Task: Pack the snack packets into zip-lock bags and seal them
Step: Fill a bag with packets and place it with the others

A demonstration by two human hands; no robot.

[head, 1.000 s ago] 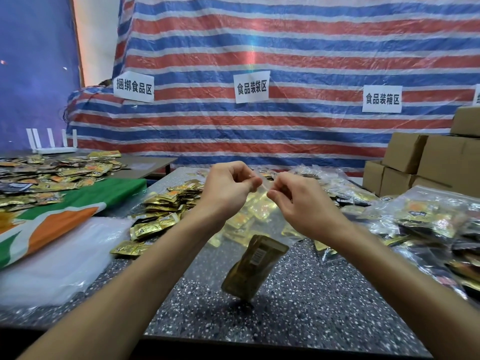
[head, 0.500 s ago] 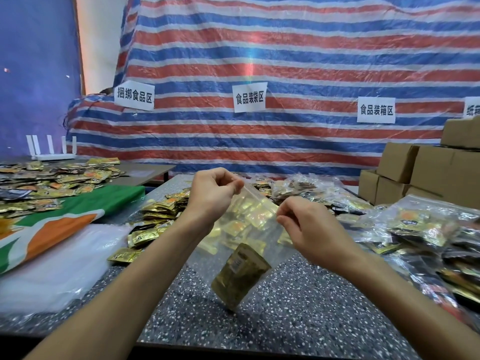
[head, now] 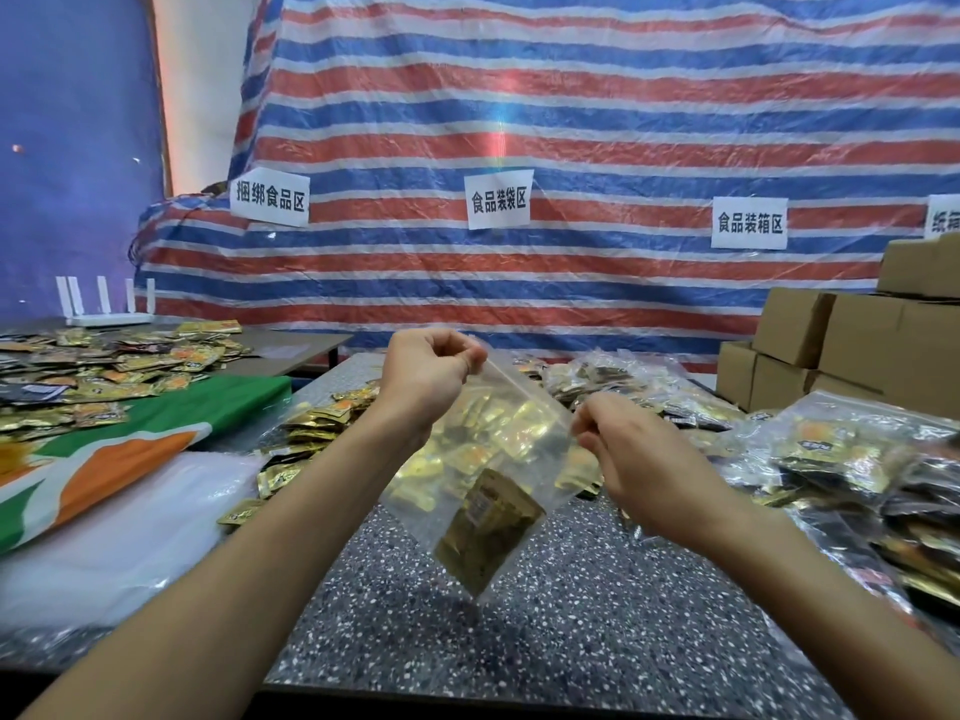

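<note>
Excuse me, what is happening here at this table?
A person is packing snacks. The left hand and the right hand pinch the top edge of a clear zip-lock bag, held tilted in the air above the speckled table. One gold snack packet lies in its lowest corner. Whether the zip is fully pressed closed cannot be told. Behind on the left lie loose packets, and filled bags lie on the right.
</note>
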